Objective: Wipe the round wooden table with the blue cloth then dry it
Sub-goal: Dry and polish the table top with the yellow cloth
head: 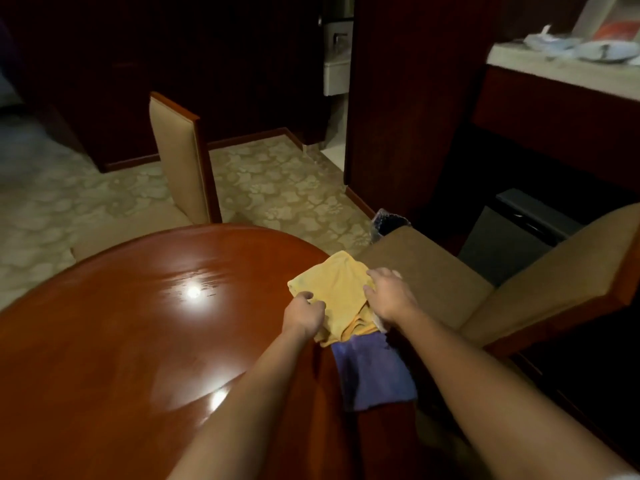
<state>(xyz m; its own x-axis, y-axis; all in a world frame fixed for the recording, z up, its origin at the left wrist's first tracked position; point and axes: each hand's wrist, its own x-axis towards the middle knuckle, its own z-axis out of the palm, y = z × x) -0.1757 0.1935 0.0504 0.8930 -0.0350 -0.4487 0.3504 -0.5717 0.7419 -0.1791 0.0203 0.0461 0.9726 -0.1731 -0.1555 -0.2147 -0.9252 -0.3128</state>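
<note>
**Gripping the yellow cloth at the table's right edge**

Reaching forward over the table (104,341), both bare forearms are stretching toward its right edge. Nearest, the blue cloth (374,372) is hanging over that edge, its upper end tucked under a yellow cloth (332,285). The left hand (304,315) is curling into a loose fist, its fingers (304,296) pinching the yellow cloth's near-left side. The right hand (389,294) is lying on the cloth's right part with fingers bent down onto it, and something white is showing under the wrist. Two ceiling lights are reflecting off the glossy wood. Just beyond, a tan chair (433,271) is standing at the right, another chair (180,157) is standing behind the table, and a cluttered counter (554,71) is sitting farthest right.
</note>
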